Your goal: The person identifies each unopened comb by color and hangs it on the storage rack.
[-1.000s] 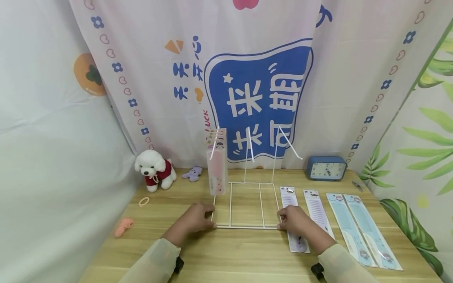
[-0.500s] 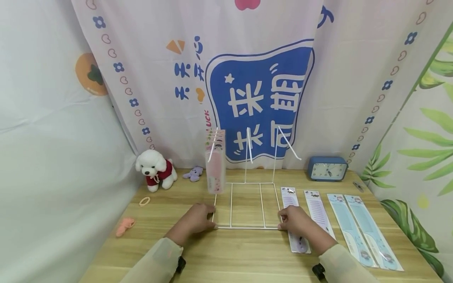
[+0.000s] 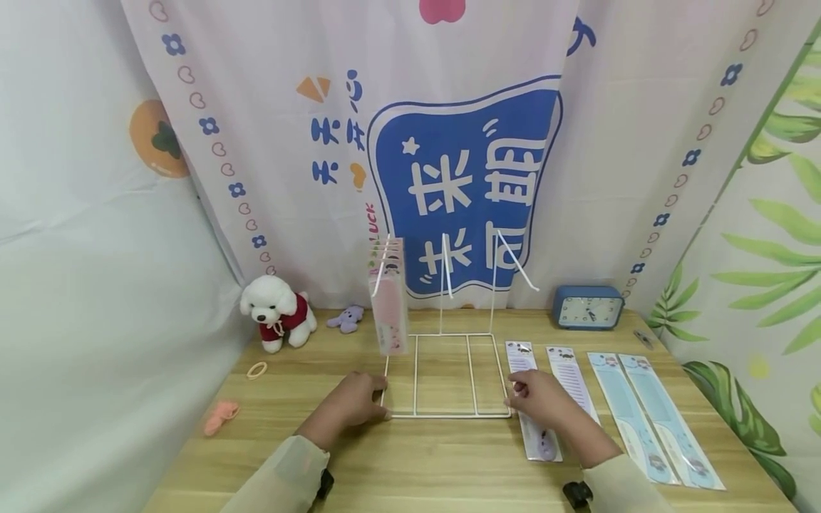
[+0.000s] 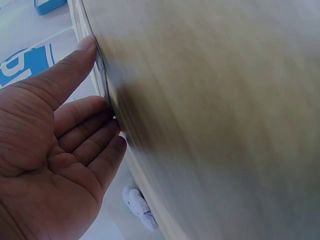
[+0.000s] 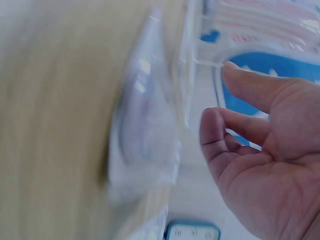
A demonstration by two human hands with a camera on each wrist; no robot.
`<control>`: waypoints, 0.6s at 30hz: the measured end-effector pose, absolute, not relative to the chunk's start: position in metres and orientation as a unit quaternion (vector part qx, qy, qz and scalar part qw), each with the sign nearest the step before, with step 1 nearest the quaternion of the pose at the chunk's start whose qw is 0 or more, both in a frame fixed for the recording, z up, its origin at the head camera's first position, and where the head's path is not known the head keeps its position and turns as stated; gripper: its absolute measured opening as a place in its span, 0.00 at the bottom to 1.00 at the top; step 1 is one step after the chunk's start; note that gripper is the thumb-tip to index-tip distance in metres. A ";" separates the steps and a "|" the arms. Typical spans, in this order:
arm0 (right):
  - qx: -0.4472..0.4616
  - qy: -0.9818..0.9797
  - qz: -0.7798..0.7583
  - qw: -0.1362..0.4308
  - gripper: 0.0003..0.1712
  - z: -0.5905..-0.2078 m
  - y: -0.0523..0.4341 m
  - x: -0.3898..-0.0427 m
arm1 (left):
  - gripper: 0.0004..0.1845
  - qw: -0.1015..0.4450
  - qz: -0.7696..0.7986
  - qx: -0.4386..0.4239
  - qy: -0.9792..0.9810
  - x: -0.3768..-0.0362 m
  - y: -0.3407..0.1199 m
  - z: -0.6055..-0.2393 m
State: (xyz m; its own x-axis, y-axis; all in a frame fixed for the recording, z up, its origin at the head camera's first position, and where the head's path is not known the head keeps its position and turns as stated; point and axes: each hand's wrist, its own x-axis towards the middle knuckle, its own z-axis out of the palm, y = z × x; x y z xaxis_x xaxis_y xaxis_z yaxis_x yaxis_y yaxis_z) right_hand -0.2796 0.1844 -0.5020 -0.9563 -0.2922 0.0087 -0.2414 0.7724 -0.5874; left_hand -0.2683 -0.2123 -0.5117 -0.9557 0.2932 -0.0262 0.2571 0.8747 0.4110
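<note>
Head view shows a white wire display rack (image 3: 445, 374) standing on a wooden table (image 3: 423, 463), its flat grid base lying toward the person and its upright posts with angled hooks rising at the back. The left hand (image 3: 355, 400) rests on the table at the near left corner of the base, fingers relaxed and nearly straight, fingertips touching the wire; the left wrist view confirms the fingers (image 4: 85, 130) laid against the thin wire edge, gripping nothing. The right hand (image 3: 539, 397) hovers just beside the near right corner of the base, over a purple packaged comb (image 3: 531, 399) that lies flat on the table; its fingers (image 5: 235, 125) are loosely spread and hold nothing, and whether they touch the wire cannot be told. A bundle of pink packaged combs (image 3: 390, 299) hangs from the rack's left hook. Right of the base lie another purple packaged comb (image 3: 572, 381) and two blue packaged combs (image 3: 648, 413). At the back stand a blue clock (image 3: 587, 308), a white plush dog (image 3: 277, 312) and a small purple plush toy (image 3: 346, 318). A rubber band (image 3: 257, 370) and a pink clip (image 3: 221, 417) lie at the left.
</note>
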 end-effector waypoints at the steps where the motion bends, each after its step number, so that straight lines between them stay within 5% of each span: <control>1: -0.133 0.939 -0.316 0.033 0.23 -0.500 0.190 -0.279 | 0.32 0.044 0.206 0.142 0.967 -0.268 -0.212 -0.511; 10: -0.027 0.941 -0.333 -0.055 0.24 -0.489 0.287 -0.271 | 0.33 0.051 0.205 0.130 0.969 -0.267 -0.212 -0.510; 18: 0.127 0.951 -0.282 -0.004 0.36 -0.495 0.364 -0.258 | 0.22 0.038 0.211 0.147 0.966 -0.268 -0.215 -0.508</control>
